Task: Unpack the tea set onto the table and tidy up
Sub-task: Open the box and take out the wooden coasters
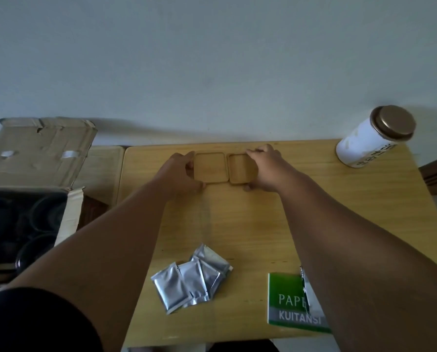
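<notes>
**A:** How far is the unpacking now?

**B:** I judge it is near the beginning. On the counter (pixel 237 219) I see two square coasters side by side at the far edge, almost touching. The left hand (pixel 180 171) holds the left wooden coaster (pixel 209 166), with the fingers curled round its outer side. The right hand (pixel 263 168) grips the right wooden coaster (pixel 240 168), its fingers over the far edge and the thumb at the near edge.

**A:** What else is out?

**B:** A white tea canister (pixel 372 138) stands at the far right corner, and some foil sachets (pixel 189 278) lie in a loose heap near the front, beside a green receipt booklet (pixel 288 301).

**A:** And what is left?

**B:** The dark cups (pixel 44 212) are in the open cardboard box (pixel 34 153) on the left. They must come out, and the box and sachets need tidying.
</notes>
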